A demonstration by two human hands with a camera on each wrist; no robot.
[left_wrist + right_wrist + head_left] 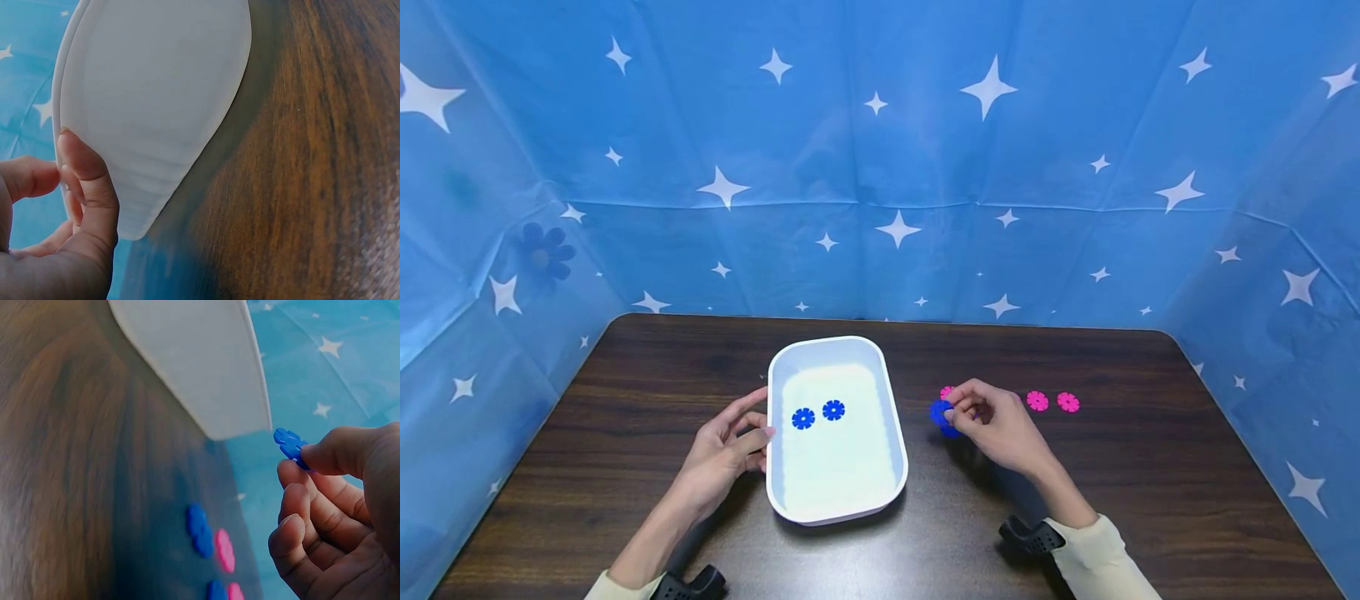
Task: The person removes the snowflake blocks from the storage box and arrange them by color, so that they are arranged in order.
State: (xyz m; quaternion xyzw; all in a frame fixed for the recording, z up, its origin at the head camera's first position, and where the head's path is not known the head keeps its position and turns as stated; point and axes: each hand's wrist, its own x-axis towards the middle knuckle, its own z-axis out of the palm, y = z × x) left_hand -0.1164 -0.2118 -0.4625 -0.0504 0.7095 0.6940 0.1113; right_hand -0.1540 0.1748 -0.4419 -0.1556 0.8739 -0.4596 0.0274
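Observation:
My left hand [721,450] pinches the left rim of a white plastic tray [838,479], its thumb on the rim and other fingers against the outer wall. In the left wrist view, the fingers are curled at the edge of the tray [156,94]. Inside lie two blue notched discs [803,418], side by side. Right of the tray, my right hand [1006,427] pinches another blue notched disc [289,445] between thumb and index finger, raised over the table. Below it, a blue disc [200,530] and a pink notched disc [225,550] lie on the wood.
Two more pink discs [1052,402] lie to the right, beyond the right hand. The dark wooden table [1150,467] has a blue star-printed curtain [925,167] along its back and sides. Black straps [1033,536] are worn at both wrists.

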